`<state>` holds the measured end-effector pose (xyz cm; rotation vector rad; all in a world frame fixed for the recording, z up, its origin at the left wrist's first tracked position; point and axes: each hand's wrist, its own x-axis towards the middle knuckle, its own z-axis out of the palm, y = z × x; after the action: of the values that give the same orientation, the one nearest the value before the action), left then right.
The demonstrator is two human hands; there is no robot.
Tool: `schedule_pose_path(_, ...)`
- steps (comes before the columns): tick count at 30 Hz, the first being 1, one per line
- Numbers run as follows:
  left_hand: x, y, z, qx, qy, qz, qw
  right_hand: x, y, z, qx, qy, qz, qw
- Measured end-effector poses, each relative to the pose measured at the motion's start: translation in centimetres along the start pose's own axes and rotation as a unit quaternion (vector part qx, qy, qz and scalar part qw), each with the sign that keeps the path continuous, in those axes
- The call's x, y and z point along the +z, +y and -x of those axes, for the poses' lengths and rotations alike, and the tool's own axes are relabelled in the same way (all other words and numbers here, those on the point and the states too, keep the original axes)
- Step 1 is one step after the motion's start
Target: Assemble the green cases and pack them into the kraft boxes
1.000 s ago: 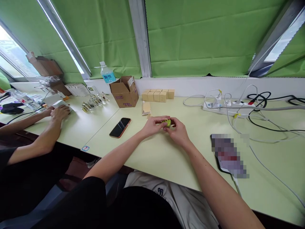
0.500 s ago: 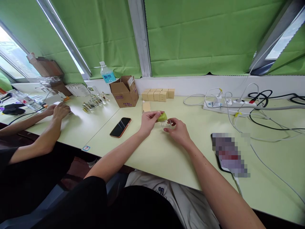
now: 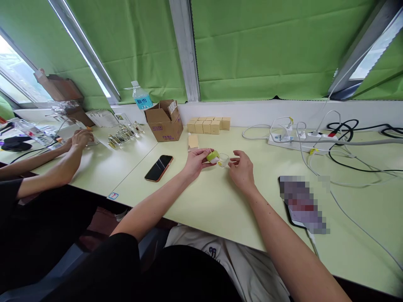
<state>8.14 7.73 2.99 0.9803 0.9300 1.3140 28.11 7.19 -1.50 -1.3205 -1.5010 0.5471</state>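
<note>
My left hand (image 3: 195, 162) is closed on a small green and white object (image 3: 213, 157), held just above the table (image 3: 201, 201). A clear, cup-like piece (image 3: 223, 160) sits against the right side of the green object. To the right of it is my right hand (image 3: 242, 170), its fingers curved and apart, with nothing seen between them. Its fingertips are close to the clear piece; whether they touch it I cannot tell. Behind my left hand lies a flat tan card or box (image 3: 193, 141).
Several small tan boxes (image 3: 208, 125) stand by the wall, beside an open cardboard box (image 3: 165, 121). A dark phone (image 3: 159, 168) lies left, another phone (image 3: 302, 205) right. A power strip (image 3: 302, 142) with cables is at right. A person's hands (image 3: 80, 140) are at far left.
My right hand has moved right and its fingers have spread. The green object has tilted, showing its white part, and the clear piece has turned. The other person's hands have shifted slightly.
</note>
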Motion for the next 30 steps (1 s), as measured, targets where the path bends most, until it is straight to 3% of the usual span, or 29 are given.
schedule_pose_path(3, 0.4, 0.1, 0.3, -0.015, 0.017, 0.024, 0.999, -0.2, -1.2, 0.6, -0.109, 0.03, 0.019, 0.993)
schedule_pose_path(6, 1.0, 0.1, 0.6, -0.032, 0.021, 0.032, 0.999, -0.2, -2.5, 1.3, -0.221, 0.008, 0.067, 0.973)
schedule_pose_path(8, 1.3, 0.1, 0.8, -0.038, 0.016, 0.019, 0.999, -0.2, -3.0, 1.7, -0.255, -0.015, 0.086, 0.963)
schedule_pose_path(13, 1.4, 0.1, 1.2, -0.006, -0.005, -0.06, 0.998, -0.3, -3.4, 2.0, -0.267, -0.049, 0.071, 0.96)
schedule_pose_path(20, 2.0, 0.6, 2.3, 0.115, -0.126, -0.089, 0.981, -0.6, -3.4, 1.3, -0.239, 0.03, -0.016, 0.97)
schedule_pose_path(25, 2.3, 0.2, 2.2, 0.111, -0.164, -0.066, 0.978, -0.8, -3.4, 1.2, -0.219, 0.034, 0.003, 0.975)
schedule_pose_path(30, 1.9, 0.0, 1.7, 0.103, -0.152, -0.055, 0.981, -1.4, -3.6, 1.3, -0.255, 0.003, 0.035, 0.966)
